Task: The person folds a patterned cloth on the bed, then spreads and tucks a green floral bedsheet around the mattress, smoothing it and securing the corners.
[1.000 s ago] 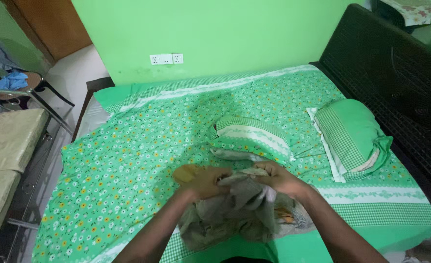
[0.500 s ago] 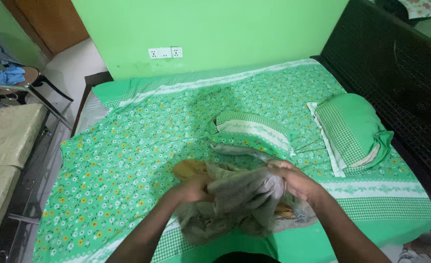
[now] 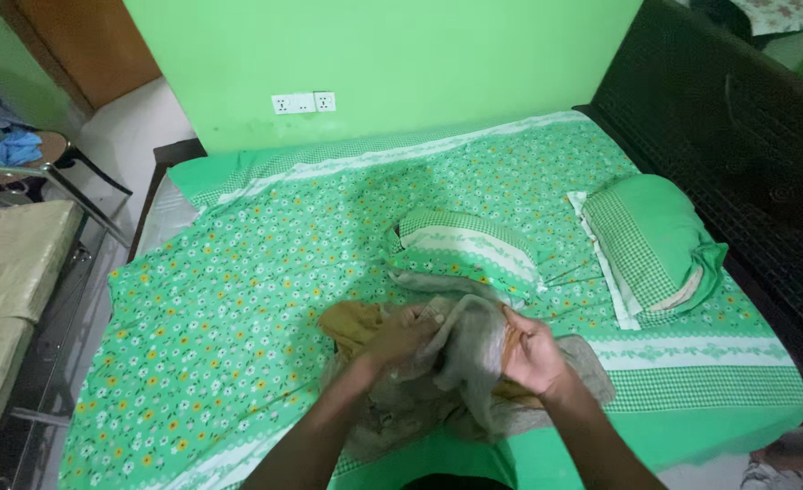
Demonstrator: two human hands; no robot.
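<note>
Hands first: I see my left hand (image 3: 399, 338) and my right hand (image 3: 530, 352) both working in a crumpled grey cloth (image 3: 474, 349) bunched at the near edge of the bed. My left hand's fingers are curled and pinching a fold of the cloth on its left side, with a mustard-yellow piece of fabric (image 3: 351, 322) showing just beside and partly under that hand. My right hand has its fingers pressed together and bent over the cloth's right side, thumb toward me, gripping a hanging fold. The cloth lies heaped on the green bedsheet (image 3: 238, 299), printed with small white and yellow flowers, and spills toward the sheet's checked border near me. Just beyond the cloth sits a small pillow (image 3: 465, 254) in green with a white band, touching or nearly touching the heap; I cannot tell which. A larger green checked pillow (image 3: 655, 249) lies well to the right, against the dark headboard (image 3: 737, 127). On the green wall (image 3: 383, 54) behind the bed I note a white socket plate (image 3: 303, 102). At far left stands a chair (image 3: 47, 163) with blue clothing on it.
</note>
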